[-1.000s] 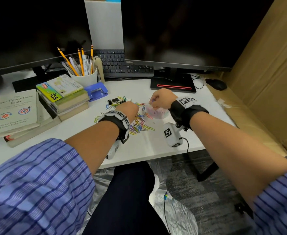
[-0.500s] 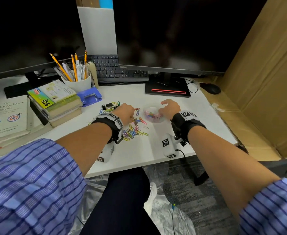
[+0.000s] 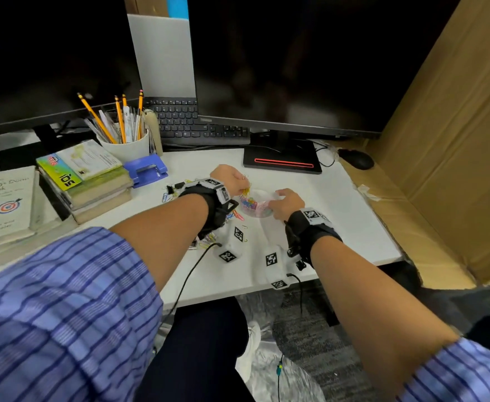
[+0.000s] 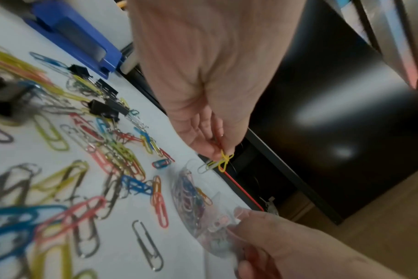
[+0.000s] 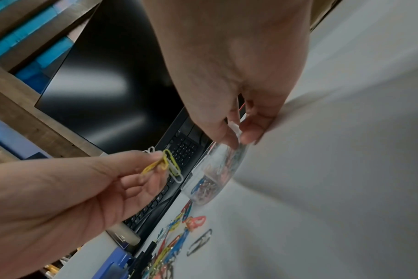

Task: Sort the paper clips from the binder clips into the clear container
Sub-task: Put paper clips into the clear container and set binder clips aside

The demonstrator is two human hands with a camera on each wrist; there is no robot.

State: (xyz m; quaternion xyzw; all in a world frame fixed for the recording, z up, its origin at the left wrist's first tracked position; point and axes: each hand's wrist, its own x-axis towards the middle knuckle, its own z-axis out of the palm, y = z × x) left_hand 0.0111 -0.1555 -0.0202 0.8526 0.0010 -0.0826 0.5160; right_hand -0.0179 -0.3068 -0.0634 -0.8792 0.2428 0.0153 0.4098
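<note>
My left hand (image 3: 232,178) pinches a small bunch of yellow and white paper clips (image 4: 217,162) (image 5: 166,166) just above the clear container (image 3: 256,203). The container (image 4: 198,203) (image 5: 215,175) sits on the white desk and holds several coloured paper clips. My right hand (image 3: 285,203) grips its right rim between thumb and fingers (image 5: 248,130). A loose heap of coloured paper clips (image 4: 95,166) lies on the desk left of the container. Several black binder clips (image 4: 103,109) (image 3: 177,187) lie at the far side of that heap.
A blue hole punch (image 3: 146,169), a stack of books (image 3: 90,181) and a white cup of pencils (image 3: 125,146) stand to the left. A keyboard (image 3: 197,126), monitor base (image 3: 281,161) and mouse (image 3: 355,158) are behind. Brown cardboard (image 3: 440,140) walls the right side.
My left hand has lifted off the loose heap with clips pinched and moved right, over the container. My right hand has stayed at the container's rim.
</note>
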